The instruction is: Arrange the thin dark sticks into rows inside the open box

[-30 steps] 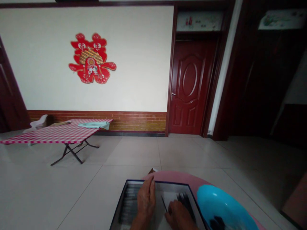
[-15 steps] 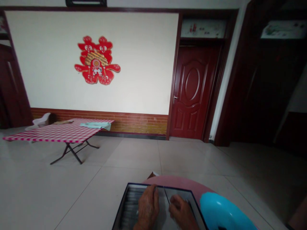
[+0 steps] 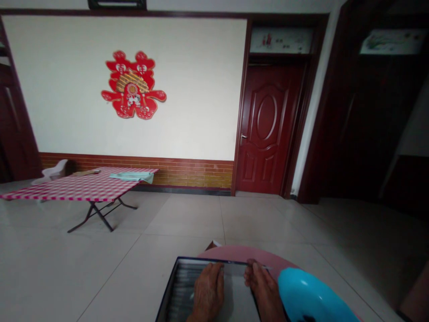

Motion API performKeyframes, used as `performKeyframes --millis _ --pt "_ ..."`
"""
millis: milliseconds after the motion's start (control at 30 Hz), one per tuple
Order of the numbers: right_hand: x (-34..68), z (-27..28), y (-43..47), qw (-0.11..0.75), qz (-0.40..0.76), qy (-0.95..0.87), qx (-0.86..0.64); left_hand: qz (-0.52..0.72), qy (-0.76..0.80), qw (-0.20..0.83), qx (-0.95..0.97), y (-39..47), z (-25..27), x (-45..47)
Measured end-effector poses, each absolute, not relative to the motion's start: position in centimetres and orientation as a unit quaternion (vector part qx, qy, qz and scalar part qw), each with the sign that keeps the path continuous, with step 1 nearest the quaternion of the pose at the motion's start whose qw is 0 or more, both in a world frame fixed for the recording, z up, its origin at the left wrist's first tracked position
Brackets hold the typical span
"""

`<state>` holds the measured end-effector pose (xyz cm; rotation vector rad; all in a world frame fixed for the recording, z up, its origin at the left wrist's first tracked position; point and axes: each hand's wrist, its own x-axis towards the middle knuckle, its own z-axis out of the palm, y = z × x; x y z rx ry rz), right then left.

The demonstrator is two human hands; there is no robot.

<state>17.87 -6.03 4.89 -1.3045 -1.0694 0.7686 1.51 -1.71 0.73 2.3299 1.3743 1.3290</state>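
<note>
Home interior; carved dark-red panelled door; red-and-gold paper-cut-style wall ornament; folding table under red-and-white checked cloth; pale glossy tiled floor

1. From my remote post, I saw a blue basin of glossy plastic.
2. The tray looked smooth inside.
3. The pink tabletop looked matt.
4. The red door looked glossy.

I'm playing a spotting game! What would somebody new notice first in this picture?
Probably the big red decoration on the pale wall, left of the red door. Next might come the bright blue basin at the bottom right. Just left of it, the person's left hand and right hand are at a dark-rimmed tray.
</note>
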Motion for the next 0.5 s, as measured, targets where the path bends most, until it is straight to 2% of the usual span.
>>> performKeyframes --millis 133,367,500 --pt "18.0 4.7 -5.8 0.633 0.394 -0.415 -0.521 0.435 0.449 0.042 0.779 -1.7 0.4 1.5" --pt "17.6 5.0 -6.4 0.580 0.368 -0.483 -0.543 0.415 0.435 0.038 0.799 -2.3 0.6 1.6" --pt "17.1 4.6 -6.4 0.556 0.363 -0.506 -0.551 0.442 0.395 -0.010 0.805 -2.9 0.7 1.9"
